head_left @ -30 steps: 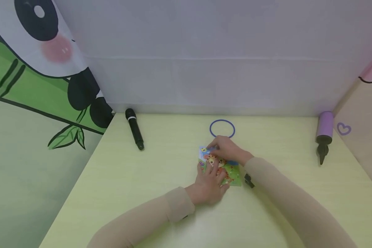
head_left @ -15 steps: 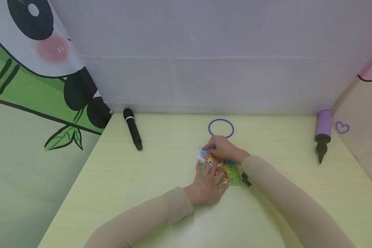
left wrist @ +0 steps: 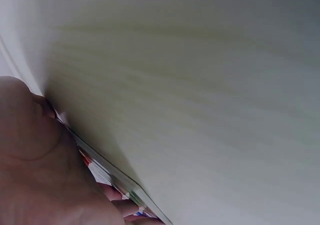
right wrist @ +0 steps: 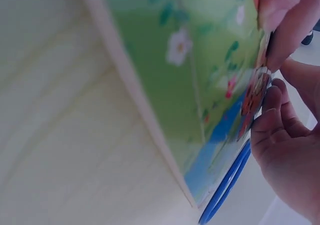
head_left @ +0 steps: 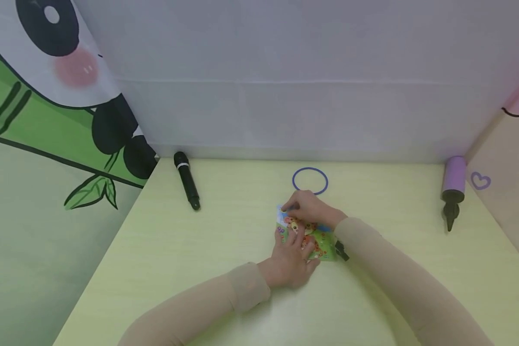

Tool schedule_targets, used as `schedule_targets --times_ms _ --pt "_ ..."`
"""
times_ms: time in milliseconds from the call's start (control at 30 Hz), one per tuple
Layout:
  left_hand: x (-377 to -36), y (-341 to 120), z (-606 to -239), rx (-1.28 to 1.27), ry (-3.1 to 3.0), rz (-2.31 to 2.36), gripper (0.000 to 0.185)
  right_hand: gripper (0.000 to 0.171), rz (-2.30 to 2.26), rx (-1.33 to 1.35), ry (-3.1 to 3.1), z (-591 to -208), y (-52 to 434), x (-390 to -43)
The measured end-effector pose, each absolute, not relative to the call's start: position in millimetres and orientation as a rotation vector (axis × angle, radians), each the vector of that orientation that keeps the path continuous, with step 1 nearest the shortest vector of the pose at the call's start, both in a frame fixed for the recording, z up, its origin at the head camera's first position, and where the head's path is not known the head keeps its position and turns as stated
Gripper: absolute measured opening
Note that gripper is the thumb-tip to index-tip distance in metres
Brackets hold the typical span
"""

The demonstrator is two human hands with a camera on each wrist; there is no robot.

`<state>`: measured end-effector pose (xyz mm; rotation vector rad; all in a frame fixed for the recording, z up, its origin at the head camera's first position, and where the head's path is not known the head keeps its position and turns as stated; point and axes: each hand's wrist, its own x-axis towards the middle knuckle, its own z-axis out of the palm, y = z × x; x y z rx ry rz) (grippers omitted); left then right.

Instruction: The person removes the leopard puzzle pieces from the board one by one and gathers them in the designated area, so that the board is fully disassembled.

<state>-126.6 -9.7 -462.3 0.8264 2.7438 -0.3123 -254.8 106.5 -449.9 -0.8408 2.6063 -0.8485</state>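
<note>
Mid-counter (head_left: 164, 250), pale yellow-green: a colourful picture card (head_left: 324, 247), lying flat, green with flowers and a blue band. On its near left part, the left hand (head_left: 290, 262), palm down, fingers (head_left: 297, 236) straight and a little apart, pressing the card to the surface; in the left wrist view only the heel of that hand and the card's thin edge (left wrist: 112, 172) against the counter. At the card's far left corner, the right hand (head_left: 313, 209), fingers curled together and pinching something small on the card's face; in the right wrist view, fingertips (right wrist: 272, 102) closed on a small reddish piece (right wrist: 252, 97) at the card's edge, whether sticker or flap hard to tell. Just beyond the right hand, a blue ring (head_left: 310, 180) flat on the counter, apart from the card. Far left, a black microphone (head_left: 187, 186), well apart. Far right, near the wall, a purple pump (head_left: 451, 190) with a black nozzle. Just right of the card, by the right sleeve, a small black object (head_left: 341, 251), too small to identify.
</note>
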Motion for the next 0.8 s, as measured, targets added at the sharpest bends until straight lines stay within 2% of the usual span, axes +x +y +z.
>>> schedule_targets --times_ms 800 --pt "-125.7 -10.2 -461.5 0.816 2.747 -0.263 0.066 0.015 -0.908 -0.844 2.528 -456.4 110.9 -269.1"
